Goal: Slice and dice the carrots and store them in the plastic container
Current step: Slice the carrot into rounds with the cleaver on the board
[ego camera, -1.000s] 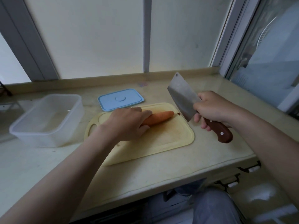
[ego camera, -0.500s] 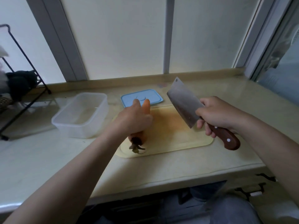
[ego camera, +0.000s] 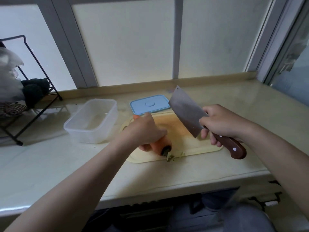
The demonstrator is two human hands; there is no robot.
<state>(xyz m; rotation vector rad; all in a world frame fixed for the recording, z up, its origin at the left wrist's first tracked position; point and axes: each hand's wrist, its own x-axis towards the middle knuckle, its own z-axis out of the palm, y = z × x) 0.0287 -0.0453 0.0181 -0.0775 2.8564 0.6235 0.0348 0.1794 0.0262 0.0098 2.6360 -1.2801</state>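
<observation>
1. Left hand (ego camera: 143,131): fingers and thumb wrapped over the carrot (ego camera: 159,145) from above and gripping its middle, so most of its length is hidden.
2. Carrot: whole and uncut, over the left part of the cutting board (ego camera: 197,148). The stem end points toward the person and the thin tip pokes out past the knuckles on the far side. Can't tell if it rests on the board or is lifted slightly off it.
3. Green stem scraps (ego camera: 170,158) sit on the board's near edge, just beside the stem end.
4. Right hand (ego camera: 222,121): closed tight round the cleaver (ego camera: 185,111) where the blade meets the brown riveted wooden handle, whose butt end sticks out toward the person.
5. Cleaver: held up over the right half of the board with the blade tilted and its far corner pointing away toward the window (ego camera: 133,39). It is clear of the carrot, with a gap between blade and left hand.
6. Plastic container (ego camera: 90,136): clear and lidless, on the worktop (ego camera: 50,161) just left of the board. No carrot visible in it.
7. Blue lid (ego camera: 149,104): flat on the worktop behind the board, with its right corner hidden by the blade in this view.
8. Board: pale yellow with an orange stain in the middle, lying near the worktop's front edge.
9. Black wire rack (ego camera: 18,143) at the far left, with dark cloth (ego camera: 33,91) on it, well apart from the board.
</observation>
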